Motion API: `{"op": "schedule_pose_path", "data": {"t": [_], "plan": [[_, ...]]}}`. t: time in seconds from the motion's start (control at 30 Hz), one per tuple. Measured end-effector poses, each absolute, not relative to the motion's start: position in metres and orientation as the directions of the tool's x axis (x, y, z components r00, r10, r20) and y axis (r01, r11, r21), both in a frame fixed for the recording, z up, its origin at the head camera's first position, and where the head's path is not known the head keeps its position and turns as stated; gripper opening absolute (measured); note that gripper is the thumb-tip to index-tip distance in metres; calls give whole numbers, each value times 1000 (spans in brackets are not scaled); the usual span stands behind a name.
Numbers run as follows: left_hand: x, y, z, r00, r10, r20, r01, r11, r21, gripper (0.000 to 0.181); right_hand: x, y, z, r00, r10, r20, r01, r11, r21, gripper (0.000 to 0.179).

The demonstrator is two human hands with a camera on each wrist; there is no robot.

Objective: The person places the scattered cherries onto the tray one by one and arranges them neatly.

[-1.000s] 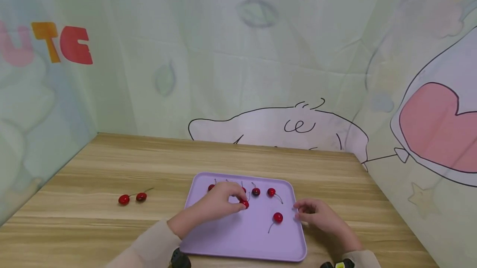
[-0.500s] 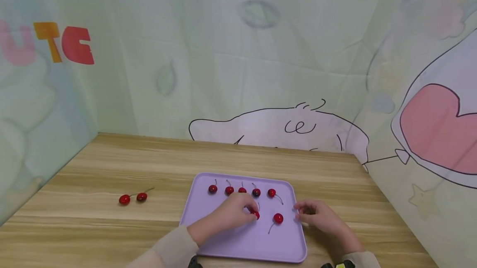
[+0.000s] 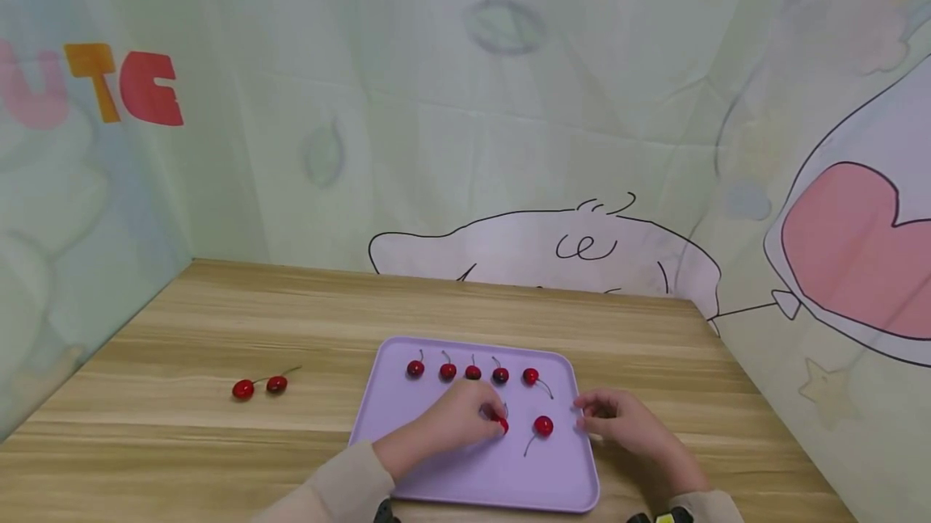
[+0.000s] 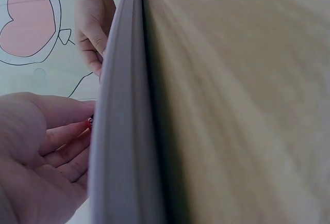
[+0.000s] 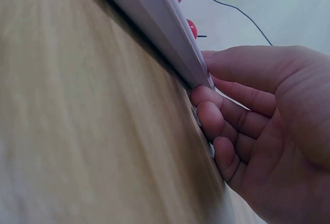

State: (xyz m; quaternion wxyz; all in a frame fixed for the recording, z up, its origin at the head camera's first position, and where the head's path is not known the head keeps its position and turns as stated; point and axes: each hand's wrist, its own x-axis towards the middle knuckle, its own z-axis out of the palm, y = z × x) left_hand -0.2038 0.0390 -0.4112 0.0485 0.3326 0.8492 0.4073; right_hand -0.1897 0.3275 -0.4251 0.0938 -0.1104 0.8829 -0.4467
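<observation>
A purple tray (image 3: 473,482) lies on the wooden table. My left hand (image 3: 461,414) reaches over it and pinches a red cherry (image 3: 503,424) between thumb and fingertips, low over the middle of the tray. Its stem points up; the fingers partly cover it. Beyond the hand, several cherries form a row near the far rim, among them a dark one (image 3: 500,376) and a bright one (image 3: 531,377). Another cherry (image 3: 543,426) lies to the right of the pinched one. At the right rim, my right hand (image 5: 268,100) grips the tray edge, fingers curled, thumb at the top.
Two cherries (image 3: 243,390) (image 3: 276,384) with stems lie on the table (image 3: 182,458) left of the tray. A printed cloth backdrop (image 3: 436,103) stands behind the table and along both sides.
My left hand has moved right and toward the near side with the cherry, bringing it down near the tray's middle; lately it has barely shifted. My right hand stays at the rim.
</observation>
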Motion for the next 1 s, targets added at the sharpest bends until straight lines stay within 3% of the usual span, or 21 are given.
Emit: {"op": "schedule_pose_path", "data": {"t": [1.0], "plan": [[-201, 37, -408, -793, 600, 104, 455, 470, 756, 9, -189, 327, -423, -952, -301, -51, -142, 583, -800, 31]]}}
